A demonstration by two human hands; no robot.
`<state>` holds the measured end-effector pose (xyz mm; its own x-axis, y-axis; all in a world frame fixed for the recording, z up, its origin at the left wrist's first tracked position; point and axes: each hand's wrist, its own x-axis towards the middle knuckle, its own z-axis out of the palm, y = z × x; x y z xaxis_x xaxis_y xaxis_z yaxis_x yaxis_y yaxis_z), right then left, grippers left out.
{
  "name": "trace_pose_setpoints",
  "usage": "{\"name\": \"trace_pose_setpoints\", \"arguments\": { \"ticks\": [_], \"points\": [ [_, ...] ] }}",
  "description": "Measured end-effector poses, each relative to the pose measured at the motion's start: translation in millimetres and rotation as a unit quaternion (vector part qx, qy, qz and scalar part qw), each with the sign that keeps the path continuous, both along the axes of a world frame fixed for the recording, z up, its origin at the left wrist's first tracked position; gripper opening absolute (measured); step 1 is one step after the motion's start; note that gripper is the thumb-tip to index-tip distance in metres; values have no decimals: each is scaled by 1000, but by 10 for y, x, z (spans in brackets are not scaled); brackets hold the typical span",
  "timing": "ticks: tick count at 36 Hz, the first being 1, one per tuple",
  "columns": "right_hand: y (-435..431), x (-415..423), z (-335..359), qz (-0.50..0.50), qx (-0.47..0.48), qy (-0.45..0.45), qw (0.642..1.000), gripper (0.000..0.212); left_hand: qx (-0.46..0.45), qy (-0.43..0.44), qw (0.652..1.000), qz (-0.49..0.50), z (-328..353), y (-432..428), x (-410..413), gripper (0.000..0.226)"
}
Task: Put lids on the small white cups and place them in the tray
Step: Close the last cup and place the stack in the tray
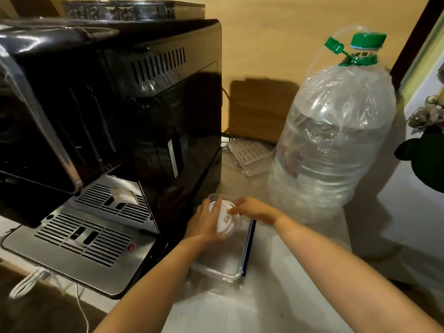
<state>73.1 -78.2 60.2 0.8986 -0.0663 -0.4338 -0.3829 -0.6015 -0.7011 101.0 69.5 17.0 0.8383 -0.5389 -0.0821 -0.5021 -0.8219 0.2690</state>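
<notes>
A small white cup with a white lid [225,221] is held over the far end of a clear plastic tray [230,275] on the counter. My left hand [204,224] wraps around the cup's left side. My right hand [252,209] rests its fingers on the lid's top right edge. The cup body is mostly hidden by my left hand and the lid. The tray has a dark blue clip [248,246] along its right side, and the part I can see holds nothing.
A large black coffee machine [108,111] with a steel drip grate [84,236] stands close on the left. A big clear water bottle [334,140] with a green cap stands at the right. A stack of papers [249,155] lies behind. White cables [26,284] hang at the lower left.
</notes>
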Motion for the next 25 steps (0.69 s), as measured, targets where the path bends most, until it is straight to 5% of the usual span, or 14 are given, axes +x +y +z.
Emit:
{"name": "trace_pose_setpoints", "arguments": {
  "ticks": [5, 10, 25],
  "points": [
    [51, 76, -196, 12, -64, 11, 998, 15, 25, 24, 999, -8, -157, -18, 13, 95],
    [109, 96, -316, 64, -167, 41, 983, 36, 53, 22, 998, -34, -263, -22, 20, 90],
    [127, 74, -491, 198, -354, 59, 912, 36, 107, 41, 989, -89, -417, -55, 14, 88]
  ]
}}
